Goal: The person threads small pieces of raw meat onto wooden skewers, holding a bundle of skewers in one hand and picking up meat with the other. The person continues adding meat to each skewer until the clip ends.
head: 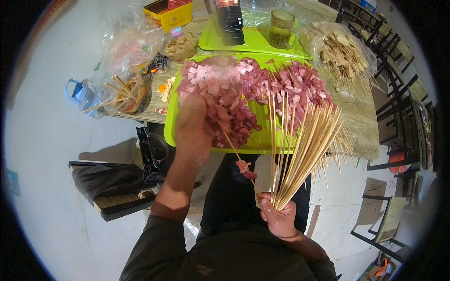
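Note:
My right hand [277, 216] grips a thick bundle of bamboo skewers [302, 151] by their lower ends. Between its thumb and fingers is also a single skewer [230, 140], slanting up and left, with a few raw meat pieces [246, 169] threaded partway along it. Blurred by motion, my left hand [191, 114] is over the left part of a green plastic tray [170, 130], at the edge of a heap of diced raw meat [232, 119]. Its fingertips are indistinct, so I cannot tell whether it holds a piece. Paler, fatty cubes [207, 74] lie at the heap's far side.
Loaded meat skewers [302, 87] lie on the tray's right side. Behind stand a phone [230, 23] and a glass mug [282, 28] on another green tray [211, 38]. A bag of skewered food [342, 52] sits right; a yellow tub [172, 17] and plastic bags [133, 45] left.

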`<state>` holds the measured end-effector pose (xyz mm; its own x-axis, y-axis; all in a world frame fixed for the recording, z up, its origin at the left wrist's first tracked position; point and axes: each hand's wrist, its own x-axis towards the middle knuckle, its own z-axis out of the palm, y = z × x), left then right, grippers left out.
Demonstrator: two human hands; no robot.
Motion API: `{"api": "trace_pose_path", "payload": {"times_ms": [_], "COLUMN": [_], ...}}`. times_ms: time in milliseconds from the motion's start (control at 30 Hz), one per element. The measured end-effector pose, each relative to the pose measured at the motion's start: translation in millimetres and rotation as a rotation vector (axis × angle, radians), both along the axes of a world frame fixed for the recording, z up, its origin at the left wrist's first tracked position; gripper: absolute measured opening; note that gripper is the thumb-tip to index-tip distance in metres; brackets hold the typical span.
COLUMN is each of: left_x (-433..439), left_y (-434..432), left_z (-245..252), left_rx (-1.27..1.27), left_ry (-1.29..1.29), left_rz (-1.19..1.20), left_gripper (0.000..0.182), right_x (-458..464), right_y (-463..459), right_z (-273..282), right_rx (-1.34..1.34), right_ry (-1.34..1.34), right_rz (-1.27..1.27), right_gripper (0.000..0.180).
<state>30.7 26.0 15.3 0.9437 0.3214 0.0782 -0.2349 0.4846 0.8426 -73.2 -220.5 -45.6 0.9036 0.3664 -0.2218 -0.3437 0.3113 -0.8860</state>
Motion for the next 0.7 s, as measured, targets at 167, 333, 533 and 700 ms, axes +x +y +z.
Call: {"api": "trace_pose_path", "payload": {"times_ms": [167,333,533,700], "left_x": [-2.3,-2.5,-4.3,-9.1], "left_y": [2.8,-3.9,-12.1,-22.0], "left_z": [3.9,4.2,2.4,-3.0], "left_rx": [-0.04,0.016,-0.025,0.053], "left_ry": [-0.009,0.023,0.037,0.04], "left_rz": [-0.013,-0.06,-0.123,-0.169], "left_gripper": [0.027,0.031,0.03,0.031], "right_x": [0.7,-3.2,-1.8,2.1], "right_y": [-0.4,-0.3,-0.2,0.7], "right_z": [2.8,1.1,4.6,5.0], "right_rx": [-0.046,-0.062,0.011,0.096], "right_ry": [-0.038,-0.023,-0.02,0.028], "right_rz": [0.036,0.03,0.037,0.068], "right_gripper": [0.017,0.018,0.02,0.024]}}
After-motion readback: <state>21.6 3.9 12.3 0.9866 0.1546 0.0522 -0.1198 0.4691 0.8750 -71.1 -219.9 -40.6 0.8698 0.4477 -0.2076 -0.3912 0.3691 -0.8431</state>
